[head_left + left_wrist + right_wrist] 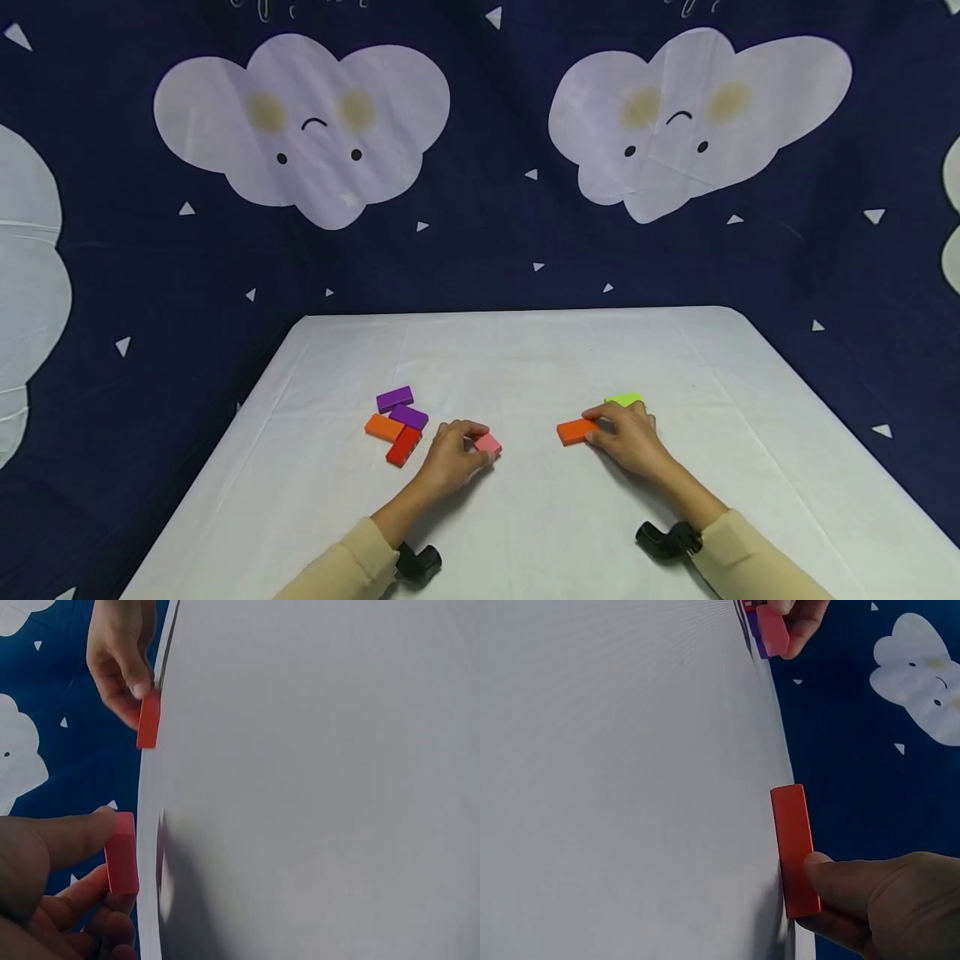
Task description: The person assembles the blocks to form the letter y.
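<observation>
Between thumb and fingers, my left hand (452,457) pinches a pink block (488,444); the left wrist view shows the same pink block (122,853) held by its end. My right hand (630,435) grips one end of an orange-red block (575,431), whose other end points left toward the pink one. In the right wrist view this orange-red block (795,847) is held above or at the table surface; I cannot tell which. Behind the right fingers lies a yellow-green block (624,400), partly hidden by that hand.
Left of the left hand, two purple blocks (395,399), an orange block (385,428) and a red block (404,447) lie clustered on the white tabletop (525,358). A dark blue cloth (480,242) with clouds hangs behind. Black devices (670,540) sit at both wrists.
</observation>
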`<state>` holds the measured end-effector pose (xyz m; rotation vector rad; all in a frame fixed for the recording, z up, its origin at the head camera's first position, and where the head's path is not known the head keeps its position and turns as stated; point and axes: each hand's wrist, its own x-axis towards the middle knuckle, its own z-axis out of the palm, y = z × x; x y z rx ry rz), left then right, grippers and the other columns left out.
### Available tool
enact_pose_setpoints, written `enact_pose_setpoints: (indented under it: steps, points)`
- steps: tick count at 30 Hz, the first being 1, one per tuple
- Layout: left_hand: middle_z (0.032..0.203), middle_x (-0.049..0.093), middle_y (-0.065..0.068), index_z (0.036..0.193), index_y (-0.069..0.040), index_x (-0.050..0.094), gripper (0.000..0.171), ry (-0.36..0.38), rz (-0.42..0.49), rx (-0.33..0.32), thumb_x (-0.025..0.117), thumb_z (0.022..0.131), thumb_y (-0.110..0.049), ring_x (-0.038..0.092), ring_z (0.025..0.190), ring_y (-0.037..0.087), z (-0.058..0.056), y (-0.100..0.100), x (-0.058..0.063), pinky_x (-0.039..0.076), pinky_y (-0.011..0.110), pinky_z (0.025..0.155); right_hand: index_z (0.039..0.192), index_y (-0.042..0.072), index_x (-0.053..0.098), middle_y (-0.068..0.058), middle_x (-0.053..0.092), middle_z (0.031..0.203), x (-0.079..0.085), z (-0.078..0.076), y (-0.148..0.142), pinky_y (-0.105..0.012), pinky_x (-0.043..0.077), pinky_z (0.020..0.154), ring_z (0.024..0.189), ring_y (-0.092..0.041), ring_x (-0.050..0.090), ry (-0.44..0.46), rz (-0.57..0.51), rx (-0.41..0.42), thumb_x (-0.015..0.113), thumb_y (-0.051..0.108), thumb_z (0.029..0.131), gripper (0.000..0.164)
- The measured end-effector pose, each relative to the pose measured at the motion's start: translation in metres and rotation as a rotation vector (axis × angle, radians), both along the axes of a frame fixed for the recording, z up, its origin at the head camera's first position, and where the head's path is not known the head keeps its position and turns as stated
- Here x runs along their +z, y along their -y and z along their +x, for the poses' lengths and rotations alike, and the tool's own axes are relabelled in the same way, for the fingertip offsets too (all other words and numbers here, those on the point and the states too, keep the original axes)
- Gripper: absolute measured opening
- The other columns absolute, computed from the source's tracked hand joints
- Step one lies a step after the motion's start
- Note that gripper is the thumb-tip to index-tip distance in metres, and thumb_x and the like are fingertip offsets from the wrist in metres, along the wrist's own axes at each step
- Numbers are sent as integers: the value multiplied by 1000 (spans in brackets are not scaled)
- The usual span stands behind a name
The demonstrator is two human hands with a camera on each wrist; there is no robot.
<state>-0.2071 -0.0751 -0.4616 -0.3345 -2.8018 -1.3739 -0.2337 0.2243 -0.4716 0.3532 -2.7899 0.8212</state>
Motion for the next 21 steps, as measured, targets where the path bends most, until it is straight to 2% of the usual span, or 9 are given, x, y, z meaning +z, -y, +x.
enact_pose_setpoints:
  steps: [4, 12, 21]
  points:
    - [97, 63, 9, 108, -5, 67, 35, -11, 0, 4, 75, 76, -15, 44, 87, 16, 1, -6, -2, 34, 24, 69, 104, 17, 71, -5, 70, 109, -1, -3, 4, -36, 24, 74, 90, -23, 44, -21, 16, 10, 77, 19, 75, 29]
    - [95, 66, 10, 104, -3, 68, 34, -63, -18, 27, 76, 72, -13, 45, 86, 16, 2, -16, -3, 34, 26, 72, 105, 16, 71, -4, 70, 109, 2, -7, 12, -35, 25, 75, 87, -20, 42, 0, 10, 34, 75, 19, 76, 29]
    - [94, 66, 8, 102, -3, 68, 34, -54, -15, 31, 77, 71, -14, 45, 84, 15, 3, -22, -3, 32, 26, 72, 106, 16, 70, -4, 70, 110, 4, -12, 20, -34, 27, 73, 84, -20, 42, -2, 21, 72, 74, 18, 77, 29]
